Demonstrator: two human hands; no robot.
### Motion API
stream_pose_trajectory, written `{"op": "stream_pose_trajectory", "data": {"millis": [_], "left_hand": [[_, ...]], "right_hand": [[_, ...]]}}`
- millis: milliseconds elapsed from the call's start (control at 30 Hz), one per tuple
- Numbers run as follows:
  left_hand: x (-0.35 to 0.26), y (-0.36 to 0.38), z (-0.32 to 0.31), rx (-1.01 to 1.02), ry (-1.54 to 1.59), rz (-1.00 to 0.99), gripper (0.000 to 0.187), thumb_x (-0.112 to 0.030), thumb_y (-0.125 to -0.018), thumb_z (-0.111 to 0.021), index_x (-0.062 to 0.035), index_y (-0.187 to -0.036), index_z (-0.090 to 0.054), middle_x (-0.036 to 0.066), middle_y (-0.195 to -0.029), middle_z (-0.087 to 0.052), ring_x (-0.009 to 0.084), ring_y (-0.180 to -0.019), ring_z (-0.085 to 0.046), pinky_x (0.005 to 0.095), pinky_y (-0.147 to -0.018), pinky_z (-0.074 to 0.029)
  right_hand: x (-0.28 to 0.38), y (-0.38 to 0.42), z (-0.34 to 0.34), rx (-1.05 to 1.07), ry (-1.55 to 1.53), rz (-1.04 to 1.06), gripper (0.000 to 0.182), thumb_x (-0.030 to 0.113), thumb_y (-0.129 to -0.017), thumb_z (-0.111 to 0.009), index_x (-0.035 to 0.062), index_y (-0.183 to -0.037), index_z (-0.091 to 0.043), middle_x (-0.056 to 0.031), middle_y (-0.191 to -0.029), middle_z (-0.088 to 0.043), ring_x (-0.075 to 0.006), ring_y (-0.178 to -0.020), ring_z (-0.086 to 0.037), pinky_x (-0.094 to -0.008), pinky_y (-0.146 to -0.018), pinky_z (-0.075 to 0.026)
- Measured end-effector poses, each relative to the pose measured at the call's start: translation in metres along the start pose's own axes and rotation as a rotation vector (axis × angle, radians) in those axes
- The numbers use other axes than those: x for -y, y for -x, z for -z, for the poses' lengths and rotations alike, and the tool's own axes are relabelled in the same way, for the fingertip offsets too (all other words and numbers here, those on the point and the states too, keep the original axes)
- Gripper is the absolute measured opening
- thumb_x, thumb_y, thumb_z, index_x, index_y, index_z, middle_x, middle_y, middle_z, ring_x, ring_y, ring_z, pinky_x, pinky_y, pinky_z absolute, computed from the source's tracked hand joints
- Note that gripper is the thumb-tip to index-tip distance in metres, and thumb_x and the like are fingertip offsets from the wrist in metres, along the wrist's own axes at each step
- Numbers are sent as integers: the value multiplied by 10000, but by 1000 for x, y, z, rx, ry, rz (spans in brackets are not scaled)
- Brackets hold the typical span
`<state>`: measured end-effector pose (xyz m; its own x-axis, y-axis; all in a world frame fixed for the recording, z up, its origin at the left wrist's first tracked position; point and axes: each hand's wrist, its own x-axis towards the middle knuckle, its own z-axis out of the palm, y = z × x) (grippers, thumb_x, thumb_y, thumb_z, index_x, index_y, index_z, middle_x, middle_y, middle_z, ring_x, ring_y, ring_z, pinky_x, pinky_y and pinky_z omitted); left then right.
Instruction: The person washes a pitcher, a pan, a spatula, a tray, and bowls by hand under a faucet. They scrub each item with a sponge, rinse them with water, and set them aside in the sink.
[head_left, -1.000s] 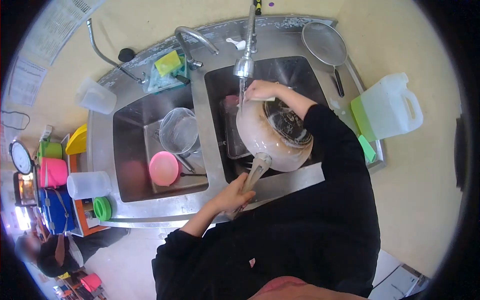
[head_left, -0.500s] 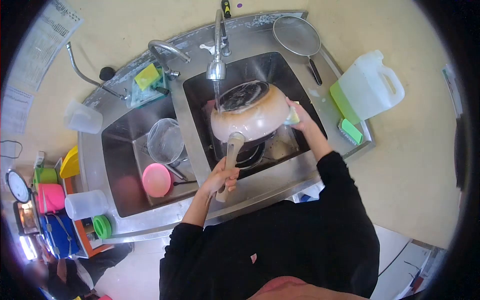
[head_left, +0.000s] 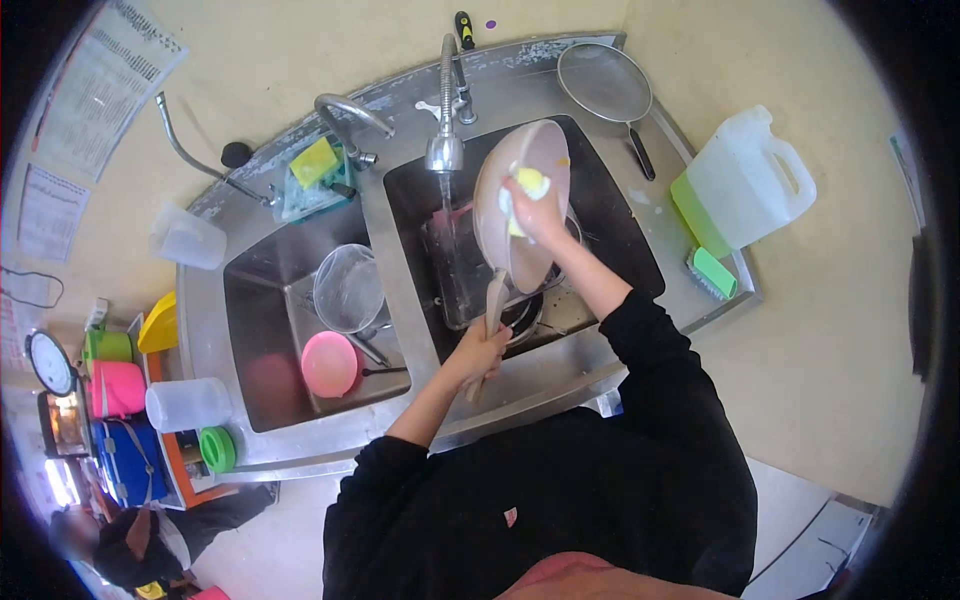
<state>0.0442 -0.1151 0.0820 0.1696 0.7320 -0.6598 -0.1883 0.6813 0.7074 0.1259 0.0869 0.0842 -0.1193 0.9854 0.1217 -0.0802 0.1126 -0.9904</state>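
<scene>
pale pinkish-cream pan (head_left: 553, 172) tipped up on its side over the right sink basin (head_left: 632, 225), open face turned to the right, not resting flat on anything i can see; the handle (head_left: 495, 300) points back toward the body and the pan's long axis runs away from there toward the tap (head_left: 445, 153), leaning a bit right; left hand (head_left: 478, 355) is wrapped round that handle, fingers curled tight, just above the sink's front edge; right hand (head_left: 537, 212) reaches in from the open side with a foamy yellow sponge (head_left: 533, 181) gripped in it, looks like it's touching the inner wall, though the fingers hide the exact contact; so the pan body lies ahead of the left hand and the right hand is the nearer one to its inside; water (head_left: 446, 200) falls just left of the pan; green brush (head_left: 714, 273) and soap jug (head_left: 742, 180) sit off to the right, well apart from both hands
</scene>
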Motion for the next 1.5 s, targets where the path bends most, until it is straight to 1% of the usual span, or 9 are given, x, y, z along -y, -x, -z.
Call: {"op": "stream_pose_trajectory", "data": {"millis": [267,500,567,733,900,1000,1167,1300,1500], "left_hand": [[-6,0,5,257,344,102,166,-86,-835,-499,-123,-924,-363,-29,-630,-348,39,-435,-291,200,-363,-240],[-6,16,20,298,390,178,194,-65,-817,-509,-131,-927,-364,-30,-623,-338,32,-430,-294,189,-367,-233],[-11,20,22,311,388,204,201,-59,-813,-514,-133,-925,-364,-32,-620,-335,30,-425,-292,185,-363,-225],[-14,26,36,340,433,215,206,-53,-812,-520,-131,-932,-372,-30,-623,-335,16,-415,-281,174,-350,-194],[1,13,50,429,680,174,200,-49,-823,-518,-123,-955,-387,-31,-622,-346,11,-405,-286,173,-347,-190],[6,1,47,411,677,185,195,-41,-827,-510,-121,-958,-390,-30,-621,-351,13,-395,-286,176,-346,-193],[8,0,43,399,640,184,206,-31,-823,-502,-125,-964,-384,-24,-625,-351,14,-389,-282,177,-345,-202],[8,3,39,434,646,175,226,-34,-819,-506,-132,-974,-374,-23,-629,-346,12,-392,-281,173,-348,-204],[4,15,36,437,633,183,224,-55,-831,-511,-119,-1012,-395,-42,-581,-327,16,-384,-287,171,-331,-191]], "right_hand": [[-46,58,9,436,36,-261,341,331,-881,-478,9,-985,-520,-115,-951,-557,-185,-887,-516,-320,-793,-401],[-114,-13,141,1148,1365,-6,409,113,-798,-491,136,-1203,-432,-170,-1228,-444,-338,-1167,-395,-403,-972,-321],[-138,-66,137,783,1548,783,453,129,-757,-528,192,-1199,-445,-121,-1229,-459,-287,-1133,-439,-401,-891,-404],[-103,-152,95,978,1136,1332,541,165,-742,-527,270,-1258,-404,-65,-1222,-475,-299,-1080,-476,-407,-840,-442],[-99,-20,104,786,1453,-33,726,313,-708,-604,181,-1352,-297,-188,-1224,-459,-358,-1078,-480,-463,-920,-353],[-107,43,71,1150,1114,-312,583,271,-794,-485,96,-1327,-328,-249,-1285,-375,-363,-1201,-368,-421,-1006,-268],[-59,28,-27,795,582,-602,375,146,-783,-474,21,-1137,-482,-246,-1122,-503,-315,-1043,-503,-400,-880,-387],[-175,-67,-85,136,274,68,293,96,-815,-417,18,-1095,-452,-185,-949,-551,-250,-857,-530,-414,-768,-417],[-121,-107,-59,-528,188,-199,712,128,-825,-466,135,-1374,-13,-302,-1212,-398,-421,-1081,-427,-401,-923,-341]]}}
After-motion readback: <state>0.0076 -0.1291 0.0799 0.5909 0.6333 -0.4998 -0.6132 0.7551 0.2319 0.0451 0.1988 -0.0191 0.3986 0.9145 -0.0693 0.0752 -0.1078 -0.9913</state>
